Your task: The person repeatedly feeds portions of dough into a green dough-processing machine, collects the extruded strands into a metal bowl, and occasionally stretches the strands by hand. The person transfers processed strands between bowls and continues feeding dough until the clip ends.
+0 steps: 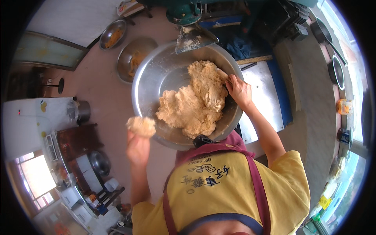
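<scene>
A large stainless steel basin point(147, 88) sits before me, close against my apron. Inside it lies a big, rough mass of pale tan dough point(188, 105), heaped toward the right side. My left hand point(138, 147) is raised at the basin's left edge and holds a torn lump of dough point(141, 126), slightly blurred. At the basin's right rim, my right hand point(241, 89) has its fingers curled beside the dough. A pale, narrow piece point(223, 75) shows at those fingertips; whether it is dough or a handle cannot be told.
A green machine point(183, 13) with a floury metal chute point(195, 39) overhangs the basin's far rim. Two metal bowls with orange-brown remains, a nearer one point(123, 61) and a farther one point(102, 41), stand at the upper left. Pans point(321, 30) and jars point(344, 107) line the windowsill on the right.
</scene>
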Available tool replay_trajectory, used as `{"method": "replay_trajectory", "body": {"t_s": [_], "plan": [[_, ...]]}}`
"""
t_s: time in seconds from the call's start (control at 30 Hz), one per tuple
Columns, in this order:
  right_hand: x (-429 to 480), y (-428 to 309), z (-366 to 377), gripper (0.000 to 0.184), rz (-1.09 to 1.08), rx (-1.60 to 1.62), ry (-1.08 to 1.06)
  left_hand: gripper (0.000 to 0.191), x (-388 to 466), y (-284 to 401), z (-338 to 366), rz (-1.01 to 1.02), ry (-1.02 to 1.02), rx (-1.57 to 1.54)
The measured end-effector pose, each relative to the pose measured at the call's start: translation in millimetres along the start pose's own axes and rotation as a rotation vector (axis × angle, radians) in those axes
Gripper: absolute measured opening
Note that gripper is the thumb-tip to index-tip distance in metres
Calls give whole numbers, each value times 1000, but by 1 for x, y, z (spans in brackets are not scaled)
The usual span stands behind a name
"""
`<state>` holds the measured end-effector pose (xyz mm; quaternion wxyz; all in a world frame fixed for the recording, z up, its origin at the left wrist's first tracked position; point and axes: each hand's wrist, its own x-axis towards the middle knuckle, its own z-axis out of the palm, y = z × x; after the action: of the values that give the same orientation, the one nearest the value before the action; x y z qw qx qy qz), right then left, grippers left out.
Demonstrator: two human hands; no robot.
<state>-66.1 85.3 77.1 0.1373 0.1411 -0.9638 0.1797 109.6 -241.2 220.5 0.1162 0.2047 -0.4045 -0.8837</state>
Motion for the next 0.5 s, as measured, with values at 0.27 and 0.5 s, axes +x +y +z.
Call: {"method": "replay_trajectory", "body": {"t_s": [0.27, 0.5], "plan": [[2, -3, -8, 19, -13, 58, 83, 67, 127, -70, 86, 281, -414, 800], [4, -8, -14, 20, -4, 78, 122, 46, 258, -136, 155, 673, -74, 1483]]}}
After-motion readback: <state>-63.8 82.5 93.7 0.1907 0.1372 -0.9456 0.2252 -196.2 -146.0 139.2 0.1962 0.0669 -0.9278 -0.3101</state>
